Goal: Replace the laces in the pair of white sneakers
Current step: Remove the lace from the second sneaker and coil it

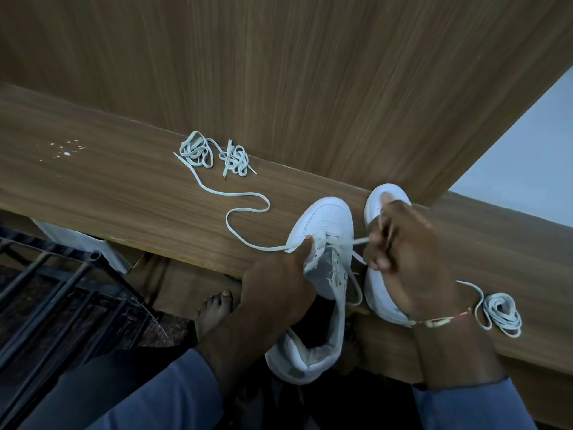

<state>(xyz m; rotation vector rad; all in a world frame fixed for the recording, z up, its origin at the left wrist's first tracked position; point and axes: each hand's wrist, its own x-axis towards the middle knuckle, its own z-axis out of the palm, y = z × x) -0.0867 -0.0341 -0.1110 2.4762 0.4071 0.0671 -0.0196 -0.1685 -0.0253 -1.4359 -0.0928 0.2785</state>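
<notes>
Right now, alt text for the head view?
A left hand grips a white sneaker while the right hand pinches a lace threaded across its front eyelets, on a wooden bench. A second sneaker stands beside it; two lace bundles lie farther back, a coil at right.

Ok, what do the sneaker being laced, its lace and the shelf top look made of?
The sneaker: smooth white leather or synthetic, matte, with stitched panels and punched toe holes; grey fabric-looking lining. The lace: flat woven textile, pale, limp and curling. The shelf top: wood-grain laminate probably, given the uniform streaks and slight sheen.
</notes>
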